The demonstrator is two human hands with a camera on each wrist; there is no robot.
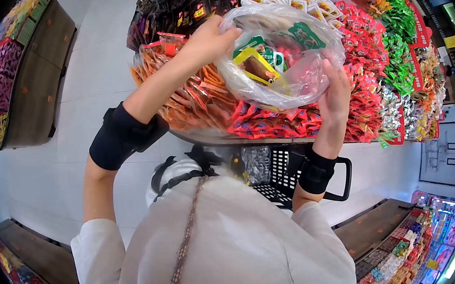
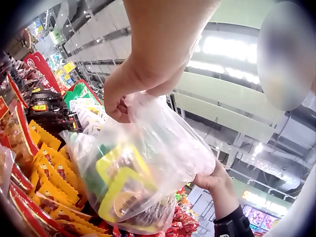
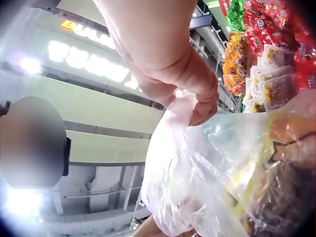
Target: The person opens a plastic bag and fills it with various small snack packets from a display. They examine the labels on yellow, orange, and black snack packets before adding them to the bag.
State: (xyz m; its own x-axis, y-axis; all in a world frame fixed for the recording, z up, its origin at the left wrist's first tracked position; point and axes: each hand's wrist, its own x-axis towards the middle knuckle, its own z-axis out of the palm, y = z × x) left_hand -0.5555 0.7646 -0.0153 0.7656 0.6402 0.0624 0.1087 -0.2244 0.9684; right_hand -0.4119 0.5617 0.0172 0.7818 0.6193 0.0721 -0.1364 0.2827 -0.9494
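A clear plastic bag hangs open above the snack display, with yellow, green and red packets inside. The left hand pinches its rim at the upper left, fingers curled in the left wrist view. On the opposite side the right hand grips the rim; in the right wrist view its thumb and fingers pinch the gathered plastic. A yellow-edged packet lies in the bag's mouth and shows through its wall in the left wrist view.
Heaped snack packets fill the display below and around the bag. A black basket stands under the display's near edge, by the person's body. Another shelf unit stands at the left across the pale floor.
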